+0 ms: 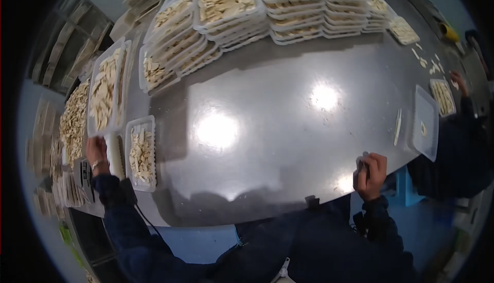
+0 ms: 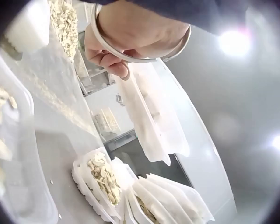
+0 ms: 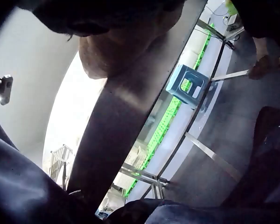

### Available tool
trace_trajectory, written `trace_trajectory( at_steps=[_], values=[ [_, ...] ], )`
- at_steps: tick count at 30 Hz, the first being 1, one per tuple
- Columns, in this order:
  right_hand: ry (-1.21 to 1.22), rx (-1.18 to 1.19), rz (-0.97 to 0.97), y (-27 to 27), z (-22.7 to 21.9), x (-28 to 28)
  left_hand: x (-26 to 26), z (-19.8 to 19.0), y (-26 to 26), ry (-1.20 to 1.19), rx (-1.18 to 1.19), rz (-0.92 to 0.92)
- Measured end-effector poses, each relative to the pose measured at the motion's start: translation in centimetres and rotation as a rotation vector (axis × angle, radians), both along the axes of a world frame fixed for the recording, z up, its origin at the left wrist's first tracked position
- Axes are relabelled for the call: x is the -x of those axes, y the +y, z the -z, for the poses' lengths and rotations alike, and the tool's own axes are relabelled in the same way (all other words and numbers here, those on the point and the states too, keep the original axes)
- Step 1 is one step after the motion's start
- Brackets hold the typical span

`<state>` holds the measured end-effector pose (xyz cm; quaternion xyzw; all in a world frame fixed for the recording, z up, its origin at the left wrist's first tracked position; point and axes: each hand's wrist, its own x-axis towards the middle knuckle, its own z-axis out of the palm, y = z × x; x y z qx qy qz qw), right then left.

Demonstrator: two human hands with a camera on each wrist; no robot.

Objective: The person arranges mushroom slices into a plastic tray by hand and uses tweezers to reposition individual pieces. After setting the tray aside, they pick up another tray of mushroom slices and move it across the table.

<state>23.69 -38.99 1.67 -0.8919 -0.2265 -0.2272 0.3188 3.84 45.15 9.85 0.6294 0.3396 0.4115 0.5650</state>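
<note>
My left hand (image 1: 96, 154) is at the near end of a long clear tray of pale slices (image 1: 103, 93), beside a second one. In the left wrist view the curled fingers of my left hand (image 2: 109, 58) pinch the end of the translucent trays (image 2: 151, 112). Just right of that hand lies a smaller tray of chopped pieces (image 1: 141, 152). My right hand (image 1: 371, 176) is over the table's near edge with loosely curled fingers and no held thing visible. The right wrist view shows only a dark part of the right hand (image 3: 107, 51).
Stacked trays of slices (image 1: 226, 0) line the back of the metal table (image 1: 257, 108). A heap of slices (image 1: 74, 118) is at the far left. At the right are a nearly bare tray (image 1: 426, 121), loose strips (image 1: 398, 127) and another person's hand (image 1: 459, 82). A blue stool (image 3: 189, 86) stands below.
</note>
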Motion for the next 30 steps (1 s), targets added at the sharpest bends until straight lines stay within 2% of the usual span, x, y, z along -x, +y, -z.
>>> trace_trajectory(
  at_steps=[1,2,3,4,5,6,8,9,10,11,12,14,17,20,23,24,25,27,28,30],
  values=[
    [-0.008,0.002,-0.005,-0.2,0.2,-0.1,0.6,-1.0,-4.4,0.002,0.051,0.049],
    [-0.010,0.006,-0.001,-0.3,0.2,0.0,2.6,-0.6,-5.6,0.039,0.053,0.167],
    [-0.008,0.007,-0.005,-0.2,0.2,0.0,0.5,-2.0,-14.3,0.004,0.114,0.063],
    [-0.013,0.006,-0.012,-0.1,0.2,-0.1,1.1,-1.5,-17.0,0.039,0.178,0.195],
    [-0.027,0.022,-0.029,-0.2,0.3,-0.2,3.1,1.7,-15.2,0.611,-0.548,0.260],
    [-0.024,0.016,-0.035,-0.3,0.3,-0.1,0.4,0.5,-22.6,0.223,0.123,0.258],
    [-0.027,0.005,-0.032,-0.3,0.4,-0.1,-1.5,2.1,-28.2,0.269,0.191,0.372],
    [-0.013,0.011,-0.031,-0.3,0.3,-0.1,-3.5,2.8,-32.0,0.197,0.268,0.371],
    [-0.022,0.015,-0.035,-0.2,0.2,-0.1,-3.6,4.6,-32.1,0.238,0.297,0.494],
    [-0.034,0.018,-0.038,-0.2,0.2,-0.3,-5.2,4.2,-34.4,0.288,0.300,0.553],
    [-0.043,0.020,-0.035,-0.2,0.2,-0.2,-5.9,5.3,-35.1,0.285,0.310,0.602],
    [-0.034,0.004,-0.037,-0.1,0.0,-0.3,-7.6,4.8,-37.0,0.321,0.309,0.685],
    [-0.008,0.002,-0.033,-0.3,0.0,-0.1,-8.7,5.5,-37.2,0.363,0.251,0.726],
    [-0.001,-0.016,-0.037,-0.3,0.0,-0.1,-8.6,3.8,-38.6,0.469,0.193,0.635],
    [0.003,-0.008,-0.040,-0.4,0.1,-0.1,-5.7,3.4,-38.1,0.464,-0.026,0.579],
    [0.010,-0.010,-0.035,-0.4,0.1,-0.1,-3.7,3.1,-37.3,0.535,-0.088,0.671],
    [0.019,-0.011,-0.033,-0.3,-0.1,-0.1,-2.1,1.8,-37.5,0.592,0.059,0.758],
    [0.046,-0.013,-0.028,-0.3,-0.3,0.1,1.1,-1.2,-39.2,0.860,0.326,0.947],
    [0.056,-0.016,-0.024,-0.3,-0.3,0.0,2.9,-0.9,-39.2,0.920,0.449,1.090],
    [0.045,-0.005,-0.020,-0.3,0.1,-0.3,6.9,1.6,-39.7,1.042,0.637,1.191]
  ],
)
